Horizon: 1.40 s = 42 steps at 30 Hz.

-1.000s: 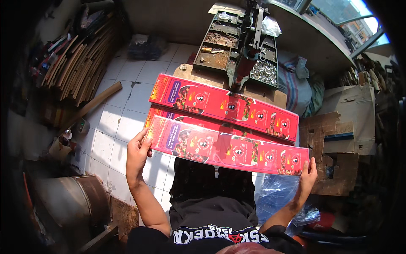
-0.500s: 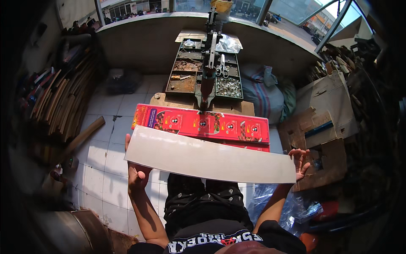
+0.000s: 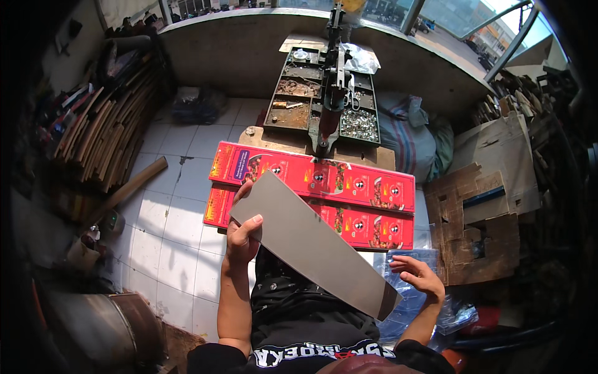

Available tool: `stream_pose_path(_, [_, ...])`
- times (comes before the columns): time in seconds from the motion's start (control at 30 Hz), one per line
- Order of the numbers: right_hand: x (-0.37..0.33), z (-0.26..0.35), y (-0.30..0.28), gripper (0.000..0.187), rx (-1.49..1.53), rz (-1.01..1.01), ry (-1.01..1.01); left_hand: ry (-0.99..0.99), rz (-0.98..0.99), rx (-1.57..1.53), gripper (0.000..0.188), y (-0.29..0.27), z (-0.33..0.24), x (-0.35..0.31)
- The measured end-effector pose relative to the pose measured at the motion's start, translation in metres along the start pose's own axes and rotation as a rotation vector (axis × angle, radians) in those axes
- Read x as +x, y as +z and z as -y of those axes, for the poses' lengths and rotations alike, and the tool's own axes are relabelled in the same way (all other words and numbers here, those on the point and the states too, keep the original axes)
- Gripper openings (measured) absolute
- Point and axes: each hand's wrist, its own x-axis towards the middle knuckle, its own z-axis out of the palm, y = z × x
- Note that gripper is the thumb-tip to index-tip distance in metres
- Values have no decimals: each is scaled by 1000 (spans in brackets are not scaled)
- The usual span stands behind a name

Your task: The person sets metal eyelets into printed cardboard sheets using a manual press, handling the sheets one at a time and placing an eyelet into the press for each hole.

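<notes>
My left hand (image 3: 244,232) grips the upper left end of a long, plain greyish board strip (image 3: 311,245), with the thumb on top. The strip slants down toward the lower right over my lap. Near its lower end my right hand (image 3: 421,278) is open, fingers spread and apart from the strip. Beyond lie two red printed boards: the far one (image 3: 299,179) sits under the foot of a dark upright machine (image 3: 328,118), and the near one (image 3: 367,228) is partly covered by the strip.
A divided tray (image 3: 293,116) with small metal pieces, scissors (image 3: 352,100) and scraps stands around the machine. Stacked cardboard (image 3: 106,137) leans at left. Cut cardboard (image 3: 473,249), a striped sack (image 3: 402,137) and clear blue plastic (image 3: 405,324) are at right.
The strip has swung from nearly level to a steep slant, its right end coming down toward me. My right hand has let go of it. More of the near red board shows.
</notes>
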Motion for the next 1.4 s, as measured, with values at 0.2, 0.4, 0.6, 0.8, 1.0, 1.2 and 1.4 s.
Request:
stream_pose_path(0.2, [33, 5, 51, 38, -24, -36, -61, -49, 33, -10, 75, 8, 21, 0])
stream_pose_path(0.4, [37, 16, 74, 35, -103, -106, -97, -147, 139, 9, 75, 23, 24, -10])
stream_pose_path(0.6, [35, 24, 92, 44, -7, -191, -223, -181, 90, 60, 64, 20, 34, -18])
stream_pose_path(0.8, [41, 11, 83, 59, -114, -261, -293, -90, 79, 268, 47, 15, 52, -2])
stream_pose_path(1.0, [42, 35, 81, 66, -310, -329, -278, -263, 143, 426, 45, 31, 47, 37])
stream_pose_path(1.2, [61, 41, 65, 64, -387, -380, -329, -398, 281, 415, 47, 41, 52, 86])
stream_pose_path(1.4, [95, 41, 51, 59, -386, -418, -420, -507, 318, 500, 50, 41, 61, 131])
